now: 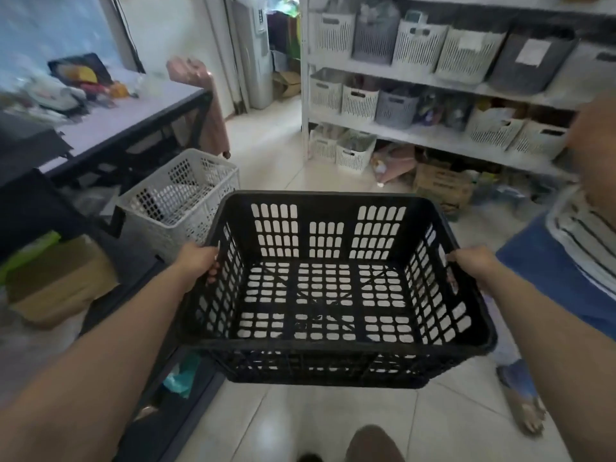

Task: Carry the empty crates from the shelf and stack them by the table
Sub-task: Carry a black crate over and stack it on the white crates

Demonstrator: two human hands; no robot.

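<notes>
- A black crate (pixel 328 288) fills the near middle of the view, held level in the air above the tiled floor (pixel 333 425). It is empty; its walls and base are a grid of slots, with pale floor showing through.
- Both forearms reach forward and spread out to the crate's two short sides.
- The left hand (pixel 196 260) grips the left rim, palm over the top edge; its fingers (pixel 213 273) curl down inside the wall, pinching the rim.
- The right hand (pixel 473 261) grips the right rim the same way; its fingers (pixel 450 258) hook over the edge and into the wall's slots.
- So the crate hangs between the two hands, its long sides running across the view, the near side closest to the body.
- Just beyond the left hand, a white crate (pixel 181 203) stands on the floor, right beside the bench (pixel 133 113). It is slotted too; whether anything lies in it I cannot tell.
- The bench, on the left, carries blurred clutter. A cardboard box (pixel 56 278) sits low on the left, nearer than the white crate.
- At the right edge stands another person (pixel 580 248) in a striped top and blue shorts, close to the black crate's right side.
- Farthest off, a white shelf (pixel 426 135) spans the back right, its tiers lined with slotted baskets (pixel 418 46), white and grey.
</notes>
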